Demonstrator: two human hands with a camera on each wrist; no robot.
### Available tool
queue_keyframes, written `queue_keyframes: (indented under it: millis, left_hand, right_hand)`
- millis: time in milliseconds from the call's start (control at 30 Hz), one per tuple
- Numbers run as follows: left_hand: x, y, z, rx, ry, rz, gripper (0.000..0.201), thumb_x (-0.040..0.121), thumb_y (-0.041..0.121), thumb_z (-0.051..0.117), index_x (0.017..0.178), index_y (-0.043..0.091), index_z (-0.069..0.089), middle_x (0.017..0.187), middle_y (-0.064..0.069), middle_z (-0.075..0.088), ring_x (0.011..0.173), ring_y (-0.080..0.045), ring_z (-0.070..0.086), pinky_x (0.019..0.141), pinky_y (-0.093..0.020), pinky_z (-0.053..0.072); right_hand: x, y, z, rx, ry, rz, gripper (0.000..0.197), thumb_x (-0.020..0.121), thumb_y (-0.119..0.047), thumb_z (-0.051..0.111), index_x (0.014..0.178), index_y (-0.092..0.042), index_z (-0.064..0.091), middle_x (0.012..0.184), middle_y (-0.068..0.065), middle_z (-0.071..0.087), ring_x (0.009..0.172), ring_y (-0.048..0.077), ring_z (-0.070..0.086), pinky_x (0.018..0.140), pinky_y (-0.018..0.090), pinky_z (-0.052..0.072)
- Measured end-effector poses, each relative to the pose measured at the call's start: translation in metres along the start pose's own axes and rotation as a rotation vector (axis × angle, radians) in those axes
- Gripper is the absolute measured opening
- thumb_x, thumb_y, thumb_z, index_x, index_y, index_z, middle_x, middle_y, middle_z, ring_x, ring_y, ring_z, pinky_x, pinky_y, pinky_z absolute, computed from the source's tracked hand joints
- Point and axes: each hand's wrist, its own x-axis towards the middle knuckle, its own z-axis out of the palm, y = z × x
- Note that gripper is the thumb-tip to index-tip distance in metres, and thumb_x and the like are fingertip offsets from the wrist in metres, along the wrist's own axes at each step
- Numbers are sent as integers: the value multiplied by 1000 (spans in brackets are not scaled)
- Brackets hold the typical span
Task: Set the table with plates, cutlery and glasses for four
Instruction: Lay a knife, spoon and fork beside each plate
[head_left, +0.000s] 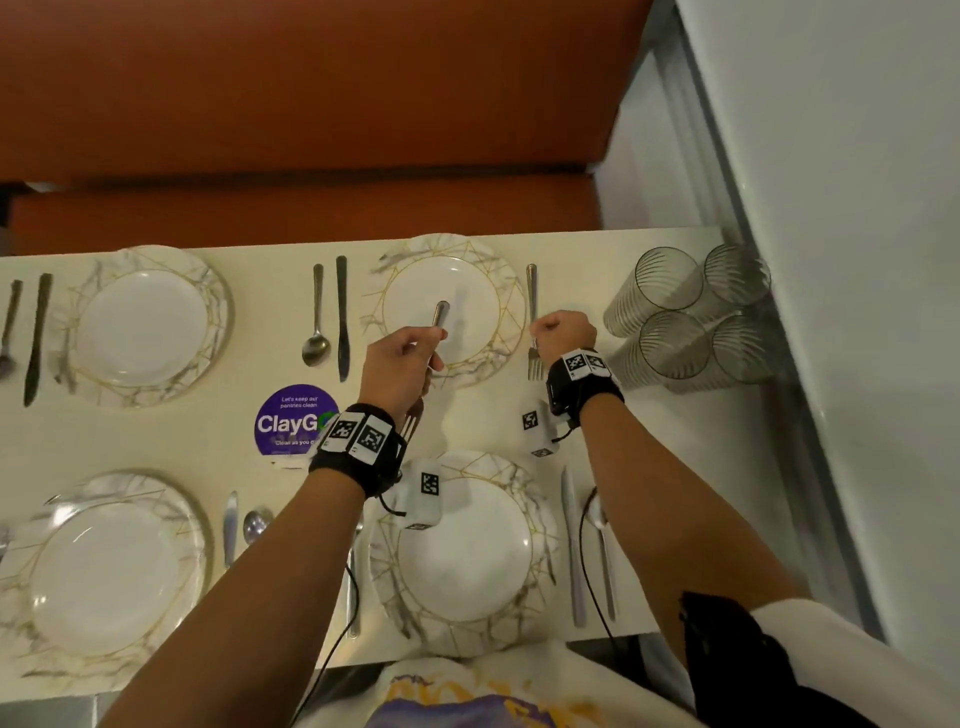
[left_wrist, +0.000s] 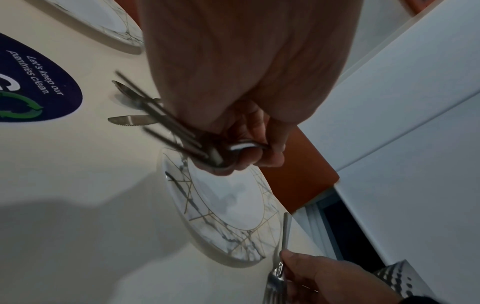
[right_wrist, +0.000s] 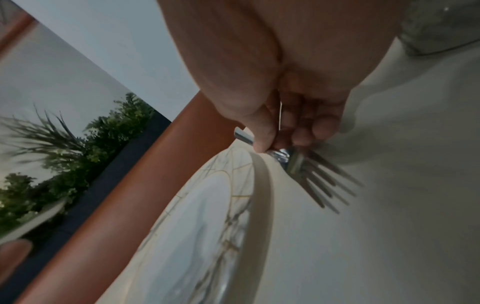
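Head view: cutlery step in hand. Right hand (head_left: 563, 332) has its fingers clamped on a slim silver fork (head_left: 532, 322), laying it on the cream surface (head_left: 171, 431) just beside the far marble-patterned, gold-veined round plate (head_left: 447, 306), on the side toward four ribbed clear glasses (head_left: 691, 317) still clustered at the end. Left hand (head_left: 397, 364) grips a second silver fork (head_left: 439, 317), handle poking out over that plate. The other three settings show knife and spoon; glasses not yet distributed.

Left wrist view: fingers (left_wrist: 270, 156) curled tight round the fork neck, dark tines (left_wrist: 155, 115) blurred.

Right wrist view: fingers (right_wrist: 262, 139) pinch the neck, tines (right_wrist: 319, 185) at or just over the surface beside the plate rim (right_wrist: 262, 185); contact uncertain.

Judgement: next, release, square the fork parallel to the rim, then place the left one.
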Motion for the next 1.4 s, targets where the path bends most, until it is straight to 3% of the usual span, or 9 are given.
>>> queue_keyframes:
  millis: [100, 267, 633, 833, 933, 1033, 1167, 1300, 1400]
  left_hand:
    - [6, -4, 0, -5, 11, -19, 19, 101, 29, 63, 103, 17, 78, 69, 0, 64, 56, -14, 48, 50, -24, 41]
    - [8, -7, 0, -8, 20, -42, 19, 101, 28, 63, 105, 16, 77, 72, -3, 64, 55, -13, 47, 49, -22, 40]
    - [7, -4, -4, -43, 38, -93, 19, 103, 28, 60, 106, 19, 76, 74, 1, 65, 53, -13, 46, 44, -23, 36]
    - [6, 0, -8, -68, 29, -154, 24, 101, 17, 55, 107, 22, 77, 82, -1, 68, 59, -15, 47, 51, -28, 37]
    - [7, -3, -10, -61, 20, -165, 28, 96, 10, 56, 107, 22, 78, 86, -4, 72, 67, -22, 48, 51, -29, 39]
    - [6, -4, -11, -44, 6, -138, 31, 96, 3, 55, 114, 17, 76, 93, -6, 74, 70, -19, 54, 54, -30, 44]
    - [4, -10, -15, -35, -16, -69, 32, 98, -2, 58, 122, 15, 72, 94, -6, 74, 75, -18, 63, 72, -31, 51]
    - [-3, -13, -21, -71, -57, -10, 33, 97, 1, 65, 127, 15, 70, 88, -7, 72, 76, -17, 68, 76, -33, 60]
    - [-11, -10, -30, -125, -45, 22, 30, 95, 0, 69, 123, 10, 69, 94, -7, 78, 81, -17, 73, 79, -32, 62]
  right_hand:
    - [14, 3, 5, -14, 11, 17, 19, 90, -14, 66, 90, -1, 80, 87, 12, 77, 81, 25, 72, 65, 21, 50]
    - [33, 0, 5, 78, -5, 162, 17, 87, -14, 74, 81, 2, 76, 68, 11, 74, 58, 22, 73, 62, 39, 64]
    - [44, -15, -2, 144, 27, 266, 17, 82, -16, 81, 82, 0, 75, 69, 10, 74, 53, 18, 72, 52, 33, 62]
    - [43, -14, -2, 170, 20, 245, 19, 83, -16, 80, 83, 2, 75, 70, 12, 74, 54, 19, 73, 56, 38, 63]
    - [41, -14, -4, 102, 32, 202, 22, 88, -23, 75, 81, -2, 76, 65, 6, 74, 50, 13, 71, 54, 28, 62]
    - [34, -14, -3, 47, 103, 105, 28, 91, -28, 67, 76, -7, 76, 59, 2, 71, 48, 14, 69, 55, 30, 62]
    - [15, -26, -4, 37, 145, -71, 21, 93, -28, 64, 85, -11, 76, 77, 4, 74, 69, 21, 67, 66, 26, 55]
    - [-16, -47, 9, 139, 67, -247, 18, 91, -28, 66, 89, -13, 76, 78, 1, 75, 76, 20, 70, 80, 31, 57]
    - [-48, -63, 27, 165, -81, -307, 25, 93, -36, 64, 94, -14, 76, 81, -3, 75, 77, 14, 69, 79, 35, 58]
